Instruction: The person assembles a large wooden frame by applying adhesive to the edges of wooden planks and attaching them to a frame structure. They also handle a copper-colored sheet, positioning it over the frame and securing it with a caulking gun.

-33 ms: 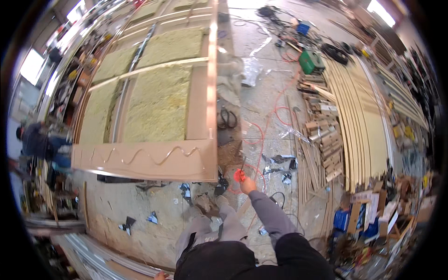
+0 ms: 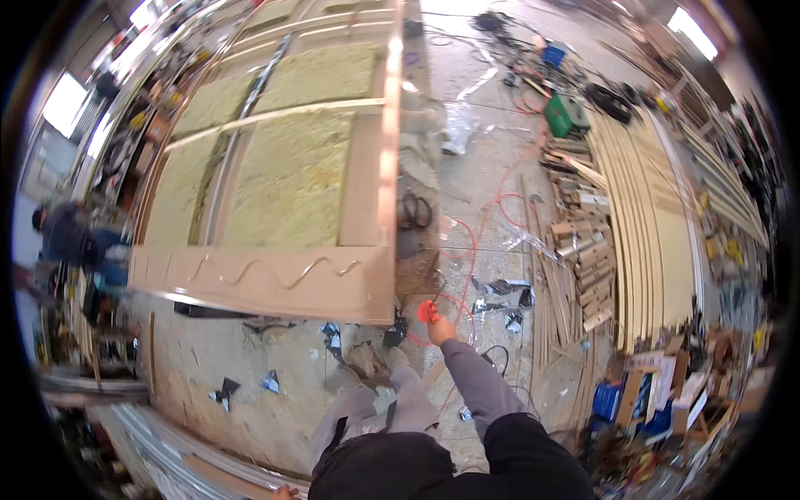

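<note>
My right hand [image 2: 441,331] is closed round a red-orange tool [image 2: 427,312] with a thin dark rod rising from it; its exact kind is unclear. It hangs over the floor, just right of the near corner of a large framed panel [image 2: 367,287]. A wavy glue bead [image 2: 313,267] runs across the panel's bare near strip. Beyond that strip, yellowish insulation slabs [image 2: 287,183] lie between light wooden battens [image 2: 287,114]. Only a bit of my left hand [image 2: 285,492] shows at the bottom edge, near long stacked profiles [image 2: 179,454]; its fingers are mostly cut off.
Red hose [image 2: 475,242] and dark plastic scraps [image 2: 502,287] lie on the floor. To the right are stacked wood offcuts [image 2: 587,262], long pale boards [image 2: 646,225], a green canister [image 2: 567,115] and cardboard boxes [image 2: 658,387]. Another person [image 2: 71,237] stands left of the panel.
The view has shifted slightly, so the panel's right side and the floor items sit a little farther right. My right hand still grips the red-orange tool in nearly the same place.
</note>
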Demonstrator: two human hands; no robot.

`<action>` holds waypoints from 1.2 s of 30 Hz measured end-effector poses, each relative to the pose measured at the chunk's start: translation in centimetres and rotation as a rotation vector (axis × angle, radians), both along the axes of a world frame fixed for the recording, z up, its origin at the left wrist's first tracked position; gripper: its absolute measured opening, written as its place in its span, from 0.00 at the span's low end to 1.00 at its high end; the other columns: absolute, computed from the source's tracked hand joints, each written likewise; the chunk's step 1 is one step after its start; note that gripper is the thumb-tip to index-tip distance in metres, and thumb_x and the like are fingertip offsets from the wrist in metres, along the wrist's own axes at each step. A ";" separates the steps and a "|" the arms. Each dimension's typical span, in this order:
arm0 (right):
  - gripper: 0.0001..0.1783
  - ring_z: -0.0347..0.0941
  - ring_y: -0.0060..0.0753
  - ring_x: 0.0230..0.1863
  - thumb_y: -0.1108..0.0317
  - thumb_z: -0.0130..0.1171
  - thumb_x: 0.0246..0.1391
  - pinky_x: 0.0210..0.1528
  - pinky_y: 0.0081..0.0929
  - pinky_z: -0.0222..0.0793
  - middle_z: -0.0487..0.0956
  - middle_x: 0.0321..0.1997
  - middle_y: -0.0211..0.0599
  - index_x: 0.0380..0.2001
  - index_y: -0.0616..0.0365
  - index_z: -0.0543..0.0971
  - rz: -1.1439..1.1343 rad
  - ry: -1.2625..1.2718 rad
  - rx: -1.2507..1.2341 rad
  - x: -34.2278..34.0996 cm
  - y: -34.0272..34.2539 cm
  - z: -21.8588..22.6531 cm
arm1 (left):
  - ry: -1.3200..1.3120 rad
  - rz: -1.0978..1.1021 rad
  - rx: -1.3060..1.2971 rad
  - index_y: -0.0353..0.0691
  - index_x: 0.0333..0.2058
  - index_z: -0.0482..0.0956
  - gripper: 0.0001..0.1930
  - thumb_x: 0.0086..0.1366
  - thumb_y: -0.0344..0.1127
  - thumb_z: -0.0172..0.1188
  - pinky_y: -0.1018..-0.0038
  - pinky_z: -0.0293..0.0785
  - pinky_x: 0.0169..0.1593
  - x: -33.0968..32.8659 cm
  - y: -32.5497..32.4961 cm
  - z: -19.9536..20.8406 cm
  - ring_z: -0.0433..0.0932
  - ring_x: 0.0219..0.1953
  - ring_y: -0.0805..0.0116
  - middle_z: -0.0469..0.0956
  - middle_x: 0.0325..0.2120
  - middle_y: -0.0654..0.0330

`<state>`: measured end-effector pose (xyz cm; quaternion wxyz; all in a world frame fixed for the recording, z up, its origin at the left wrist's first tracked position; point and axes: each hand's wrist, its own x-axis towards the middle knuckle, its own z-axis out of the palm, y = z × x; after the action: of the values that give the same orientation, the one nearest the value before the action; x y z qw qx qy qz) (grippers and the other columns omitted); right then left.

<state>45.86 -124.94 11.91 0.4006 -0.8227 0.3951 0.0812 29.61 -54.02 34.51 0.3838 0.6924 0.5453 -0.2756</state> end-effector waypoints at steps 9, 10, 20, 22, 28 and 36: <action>0.16 0.80 0.48 0.53 0.67 0.59 0.66 0.58 0.45 0.73 0.85 0.51 0.47 0.50 0.68 0.81 0.207 -0.460 -0.212 1.9 2.3 -6.6 | -0.061 -0.066 0.022 0.29 0.57 0.75 0.24 0.72 0.43 0.64 0.66 0.85 0.29 -21.5 -3.2 1.8 0.87 0.40 0.61 0.86 0.42 0.50; 0.16 0.78 0.44 0.48 0.64 0.58 0.69 0.54 0.42 0.73 0.85 0.46 0.44 0.47 0.68 0.81 0.086 -0.461 -0.016 2.5 3.3 -3.3 | -0.114 0.073 0.011 0.28 0.56 0.77 0.24 0.72 0.43 0.64 0.66 0.86 0.29 -23.4 -5.2 1.0 0.87 0.41 0.62 0.86 0.42 0.50; 0.13 0.75 0.31 0.27 0.59 0.58 0.68 0.23 0.38 0.69 0.81 0.31 0.33 0.36 0.58 0.77 0.177 -0.196 -0.069 1.1 0.5 -4.9 | -0.030 0.411 -0.088 0.30 0.59 0.74 0.26 0.72 0.45 0.65 0.64 0.86 0.31 -31.9 -9.1 1.7 0.86 0.47 0.58 0.83 0.45 0.46; 0.07 0.77 0.30 0.33 0.63 0.60 0.65 0.29 0.38 0.73 0.82 0.35 0.32 0.38 0.55 0.78 -0.227 -0.098 0.304 2.4 4.1 -1.3 | -0.116 0.467 -0.012 0.29 0.58 0.75 0.27 0.72 0.46 0.64 0.65 0.85 0.31 -31.6 -8.7 2.2 0.86 0.46 0.58 0.84 0.46 0.44; 0.12 0.64 0.31 0.14 0.52 0.48 0.70 0.11 0.27 0.52 0.75 0.24 0.36 0.42 0.47 0.72 -0.210 0.315 0.507 3.4 4.1 -5.0 | -0.162 0.725 0.272 0.29 0.51 0.79 0.23 0.70 0.46 0.65 0.67 0.83 0.29 -32.3 -9.1 0.4 0.86 0.32 0.62 0.86 0.34 0.50; 0.39 0.65 0.46 0.32 0.26 0.47 0.54 0.32 0.44 0.58 0.68 0.34 0.41 0.43 0.54 0.66 -0.276 0.738 0.501 -1.3 1.3 -8.7 | 0.096 0.749 -0.110 0.28 0.43 0.84 0.21 0.70 0.46 0.63 0.64 0.86 0.30 -46.4 -16.0 -8.6 0.88 0.31 0.56 0.86 0.32 0.51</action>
<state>44.60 -123.68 3.19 0.4267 -0.5565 0.5850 0.4074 -16.76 -70.03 25.96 0.4684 0.4099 0.7623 -0.1774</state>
